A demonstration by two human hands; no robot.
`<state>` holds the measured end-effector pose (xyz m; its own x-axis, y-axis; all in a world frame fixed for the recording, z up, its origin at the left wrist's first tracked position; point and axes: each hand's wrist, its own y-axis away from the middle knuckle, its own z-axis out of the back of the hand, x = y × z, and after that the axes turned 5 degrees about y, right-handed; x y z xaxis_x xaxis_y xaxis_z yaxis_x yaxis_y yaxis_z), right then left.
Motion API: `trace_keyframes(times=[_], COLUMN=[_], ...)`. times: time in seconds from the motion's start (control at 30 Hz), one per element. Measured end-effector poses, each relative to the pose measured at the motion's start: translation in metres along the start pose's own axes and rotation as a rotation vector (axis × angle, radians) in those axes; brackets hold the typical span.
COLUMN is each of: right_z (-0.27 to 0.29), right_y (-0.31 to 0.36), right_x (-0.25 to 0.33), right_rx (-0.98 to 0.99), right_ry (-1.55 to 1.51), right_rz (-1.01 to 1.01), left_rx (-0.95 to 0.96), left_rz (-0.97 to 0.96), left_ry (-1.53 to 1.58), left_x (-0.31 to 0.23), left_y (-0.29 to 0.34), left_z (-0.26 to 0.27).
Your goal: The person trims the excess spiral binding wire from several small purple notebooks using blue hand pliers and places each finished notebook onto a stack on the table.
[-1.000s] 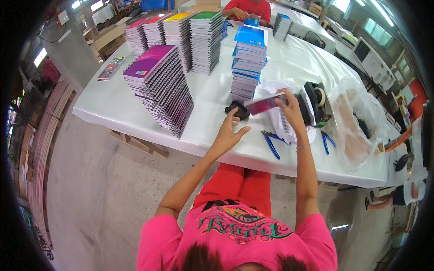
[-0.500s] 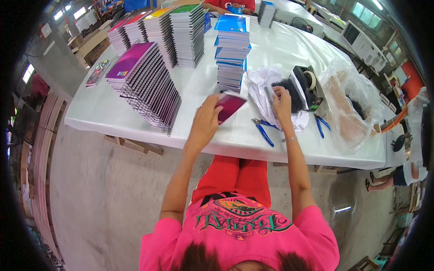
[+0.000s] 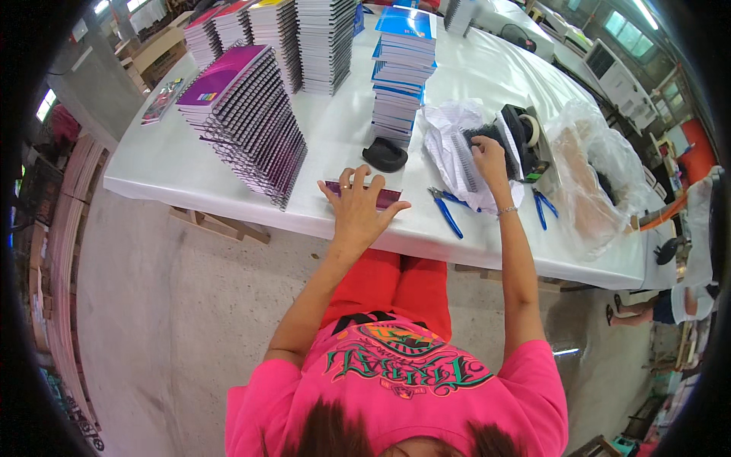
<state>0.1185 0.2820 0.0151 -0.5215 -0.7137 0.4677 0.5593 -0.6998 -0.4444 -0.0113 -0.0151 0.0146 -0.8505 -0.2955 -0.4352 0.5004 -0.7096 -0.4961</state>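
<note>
Near the table's front edge, my left hand [image 3: 359,209] spans a small purple notebook [image 3: 388,198], its fingers along the far side and its thumb at the right end. The hand hides much of the notebook. My right hand [image 3: 489,156] reaches onto crumpled white paper [image 3: 445,145], with thumb and fingers pinched at a dark spiral binding coil [image 3: 467,167]. More black coils [image 3: 487,135] lie bunched beyond those fingers. Between my hands and the tall stack of blue-covered booklets [image 3: 405,72] sits a black rounded object [image 3: 384,154].
Spiral-bound purple notebooks [image 3: 247,122] stand stacked at left, with a green-covered stack [image 3: 326,46] and others behind. Blue-handled cutters [image 3: 447,213] and a second pair [image 3: 542,209] flank the paper. A tape dispenser [image 3: 531,141] and clear plastic bag [image 3: 598,175] are at right.
My left hand has brought the purple notebook down toward the front edge and spread across it, uncovering the black rounded object. My right hand stays at the coils, shifted slightly. The view has tilted a little.
</note>
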Motion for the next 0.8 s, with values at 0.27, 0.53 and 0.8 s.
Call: trace_keyframes(times=[0.27, 0.53, 0.8], right_z=[0.028, 0.021, 0.016], right_y=[0.052, 0.094, 0.100], right_x=[0.084, 0.120, 0.130], right_rx=[0.315, 0.409, 0.380], right_ry=[-0.406, -0.472, -0.493], right_rz=[0.293, 0.096, 0.123], left_rx=[-0.121, -0.164, -0.160], left_rz=[0.034, 0.031, 0.008], left_ry=[0.015, 0.049, 0.070], left_x=[0.006, 0.006, 0.008], left_y=[-0.004, -0.003, -0.003], left_z=[-0.015, -0.016, -0.012])
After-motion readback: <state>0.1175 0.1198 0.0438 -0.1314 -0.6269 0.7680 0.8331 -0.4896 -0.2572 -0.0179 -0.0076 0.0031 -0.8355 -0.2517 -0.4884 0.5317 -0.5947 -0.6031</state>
